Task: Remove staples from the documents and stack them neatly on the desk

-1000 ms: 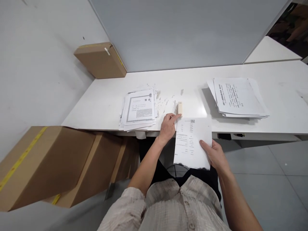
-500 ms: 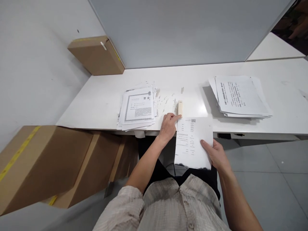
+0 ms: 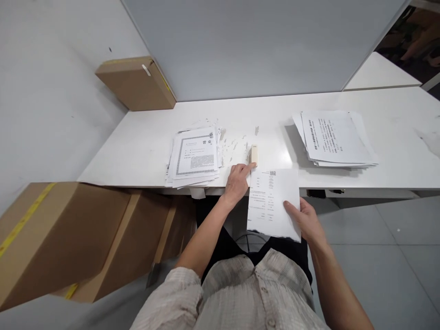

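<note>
Beige block [image 3: 254, 153] (likely stapler) on worktop [image 3: 151, 142], long axis pointing away from body. Printed sheet [image 3: 274, 197] just body-side of block, top-left corner at its near end; contact hidden. Left hand [image 3: 237, 183] nearer: index fingertip on block's near end, other fingers curled, can't tell if gripping. Right hand [image 3: 307, 222], right and body-side of block, pinches sheet's right edge. Scuffs left of block; paper stacks [image 3: 335, 137] well apart both sides; grey panel [image 3: 254, 50] behind.
</note>
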The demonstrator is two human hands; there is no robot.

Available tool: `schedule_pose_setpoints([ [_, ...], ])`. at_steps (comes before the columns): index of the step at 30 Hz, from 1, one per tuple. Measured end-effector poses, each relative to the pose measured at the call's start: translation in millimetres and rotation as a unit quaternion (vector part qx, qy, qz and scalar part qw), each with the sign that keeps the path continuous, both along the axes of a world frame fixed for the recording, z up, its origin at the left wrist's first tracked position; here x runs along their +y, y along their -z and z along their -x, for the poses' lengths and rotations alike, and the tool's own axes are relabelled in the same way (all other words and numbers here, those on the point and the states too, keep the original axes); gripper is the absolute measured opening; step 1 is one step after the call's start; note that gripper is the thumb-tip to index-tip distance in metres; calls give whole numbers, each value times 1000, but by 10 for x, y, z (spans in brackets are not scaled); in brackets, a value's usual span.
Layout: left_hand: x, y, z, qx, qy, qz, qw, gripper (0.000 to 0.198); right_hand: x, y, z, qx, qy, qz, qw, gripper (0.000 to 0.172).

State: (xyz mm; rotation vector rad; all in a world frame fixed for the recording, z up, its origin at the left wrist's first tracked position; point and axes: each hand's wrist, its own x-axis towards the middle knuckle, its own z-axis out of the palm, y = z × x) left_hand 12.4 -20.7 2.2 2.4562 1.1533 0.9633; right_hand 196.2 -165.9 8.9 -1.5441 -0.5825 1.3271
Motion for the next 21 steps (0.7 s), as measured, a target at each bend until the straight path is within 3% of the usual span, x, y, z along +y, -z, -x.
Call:
schedule_pose_setpoints([
  [4,5,-30,16,-16,14,0,1000,52,-103,-75,-141,-24,-27,10,999,46],
  [7,8,-38,17,-24,6,10,1000,54,-231,-282,-402,-20,-44,8,999,47],
  [10,-4,-35,13,-37,-4,17,999,53,-222,-609,-768,-96,54,-33,993,46],
  [12,-14,-24,13,-48,-12,23,998,52,-53,-844,-1037,-209,130,-71,967,41],
  [15,-14,2,18,-54,-19,29,998,53,414,-1128,-1434,-328,168,-111,923,35],
  [18,-4,29,13,-54,-24,27,998,56,908,-1264,-1757,-379,140,-28,914,34],
  [21,-23,40,1,-63,-29,25,997,55,1179,-1259,-1915,-477,114,83,868,42],
])
